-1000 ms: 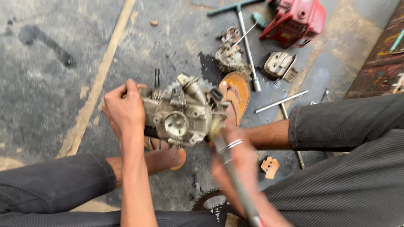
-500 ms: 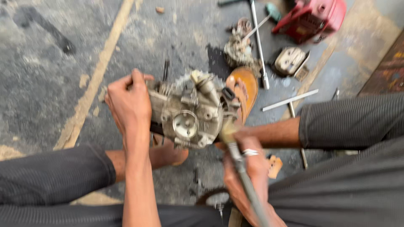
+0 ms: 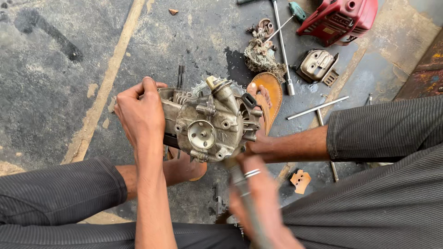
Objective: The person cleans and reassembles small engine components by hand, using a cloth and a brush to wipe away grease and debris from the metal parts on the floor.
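A dirty grey metal engine block hangs above the concrete floor between my knees. My left hand grips its left side and holds it up. Blurred with motion, my right hand is closed on a long grey metal tool whose upper end meets the block's lower right edge. A toothed metal part shows behind the block. Both my feet rest on the floor below, one in a brown sandal.
At the top right lie a red plastic engine cover, a grey metal muffler, a long socket wrench, a green-handled screwdriver, a clump of dirty debris and thin metal rods. A small orange gasket piece lies near my right leg.
The engine block has shifted slightly down and right in view. My right hand with the tool keeps moving at the block's lower edge and is blurred throughout.
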